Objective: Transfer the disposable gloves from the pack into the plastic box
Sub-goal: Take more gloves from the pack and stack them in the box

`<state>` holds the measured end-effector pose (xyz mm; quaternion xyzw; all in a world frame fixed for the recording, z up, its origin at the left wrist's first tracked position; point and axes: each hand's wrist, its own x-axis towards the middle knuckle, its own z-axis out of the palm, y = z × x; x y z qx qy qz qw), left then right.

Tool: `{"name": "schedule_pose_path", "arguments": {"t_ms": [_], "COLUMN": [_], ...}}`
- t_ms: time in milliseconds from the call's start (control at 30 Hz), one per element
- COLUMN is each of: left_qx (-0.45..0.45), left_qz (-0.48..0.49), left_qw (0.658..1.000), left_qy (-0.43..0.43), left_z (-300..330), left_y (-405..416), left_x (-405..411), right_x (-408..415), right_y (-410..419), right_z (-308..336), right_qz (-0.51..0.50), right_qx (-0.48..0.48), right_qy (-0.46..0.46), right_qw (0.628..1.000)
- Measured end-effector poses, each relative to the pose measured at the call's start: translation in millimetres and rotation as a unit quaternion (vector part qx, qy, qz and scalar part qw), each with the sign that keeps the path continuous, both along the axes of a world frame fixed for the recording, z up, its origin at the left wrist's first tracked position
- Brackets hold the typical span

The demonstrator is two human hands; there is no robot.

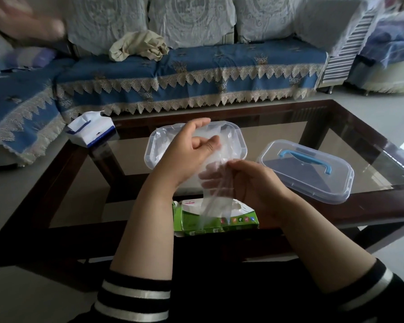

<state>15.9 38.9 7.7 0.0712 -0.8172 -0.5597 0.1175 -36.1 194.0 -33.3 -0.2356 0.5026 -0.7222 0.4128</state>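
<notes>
Two hands (219, 166) gripping clear glove (216, 183) between pack (219, 220) and box (233, 136).

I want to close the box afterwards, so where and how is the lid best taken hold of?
Probably by its blue handle. The lid lies flat on the glass table, top side up, right of the open box, and the handle arches above it, so fingers can likely hook under it. Come from above with the right hand, the nearer one, once it lets go of the glove.

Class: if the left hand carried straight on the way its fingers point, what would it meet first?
Probably the open plastic box: the left hand, holding a clear glove, already points over it. Depth is uncertain.
</notes>
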Motion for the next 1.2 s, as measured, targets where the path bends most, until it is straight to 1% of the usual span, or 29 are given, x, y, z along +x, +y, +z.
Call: {"name": "schedule_pose_path", "arguments": {"t_ms": [167, 267, 367, 467, 567, 634, 700, 800, 900, 967, 1000, 1067, 1134, 1200], "left_qx": [-0.028, -0.025, 0.008, 0.011, 0.015, 0.013, 0.018, 0.017, 0.021, 0.033, 0.037, 0.042, 0.04, 0.015], "left_qz": [-0.051, -0.061, -0.036, -0.019, -0.014, -0.008, 0.0, 0.023, 0.037, 0.045, 0.047, 0.043, 0.022, -0.004], "left_qw": [0.997, 0.997, 0.999, 1.0, 1.0, 1.0, 1.0, 1.0, 0.999, 0.998, 0.998, 0.998, 0.999, 1.0], "left_qy": [-0.048, -0.028, 0.005, 0.014, 0.004, 0.001, 0.003, 0.002, 0.002, 0.003, 0.004, 0.004, -0.003, -0.013], "left_z": [10.5, 11.0, 12.5, 13.1, 10.7, 7.9, 6.2, 4.6, 5.1, 4.3, 4.0, 3.4, 4.3, 6.1], "left_y": [-8.0, -4.0, 2.9, 7.5, 8.5, 9.3, 10.0, 6.8, 1.4, -3.2, -5.3, -8.6, -8.5, -7.1], "left_x": [-16.2, -23.5, -25.2, -24.9, -25.5, -27.0, -27.2, -27.2, -25.7, -25.7, -25.8, -26.8, -26.8, -26.3], "right_x": [-5.6, -11.5, -9.8, -4.6, 0.7, 2.7, 2.3, 1.6, 1.3, 0.0, -0.7, -1.2, 0.5, 3.0], "right_y": [0.3, 3.7, 5.7, 4.8, -2.6, -5.4, -6.5, -8.3, -9.3, -6.5, -4.6, -2.2, -3.2, -5.6], "right_z": [-3.6, -5.0, -5.0, -5.7, -3.4, -2.3, -1.8, 1.0, 3.3, 4.3, 4.6, 3.3, 2.0, 2.7], "right_qz": [0.013, 0.013, -0.021, -0.087, -0.17, -0.201, -0.207, -0.195, -0.189, -0.162, -0.141, -0.115, -0.121, -0.154], "right_qx": [-0.029, -0.017, 0.019, 0.066, 0.059, 0.044, 0.025, -0.009, -0.037, -0.032, -0.02, 0.017, 0.052, 0.073], "right_qy": [-0.052, -0.049, 0.013, 0.097, 0.108, 0.087, 0.036, -0.054, -0.143, -0.175, -0.165, -0.099, -0.019, 0.033], "right_qw": [0.998, 0.999, 1.0, 0.989, 0.978, 0.975, 0.977, 0.979, 0.971, 0.971, 0.976, 0.988, 0.991, 0.985]}}
